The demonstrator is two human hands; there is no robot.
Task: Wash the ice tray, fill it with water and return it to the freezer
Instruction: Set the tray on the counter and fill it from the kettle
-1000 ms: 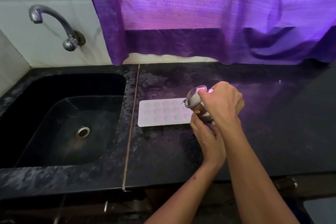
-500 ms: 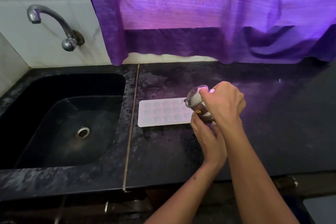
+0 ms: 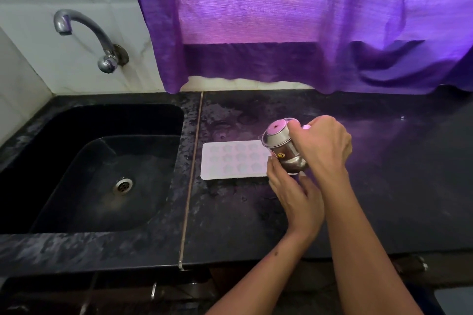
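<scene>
Over the ice tray (image 3: 230, 160), both hands grip a tilted steel jug (image 3: 282, 148).

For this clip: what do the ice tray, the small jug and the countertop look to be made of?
Ice tray: pale matte plastic or silicone, with soft moulded star-like cells; which one is unclear.
Small jug: polished steel, with mirror-like highlights and a yellow sticker.
Countertop: dark polished stone, probably granite, mottled and reflecting the purple light.

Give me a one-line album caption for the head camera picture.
Both hands, left and right, tilt a steel jug over a white ice tray beside the sink.
</scene>
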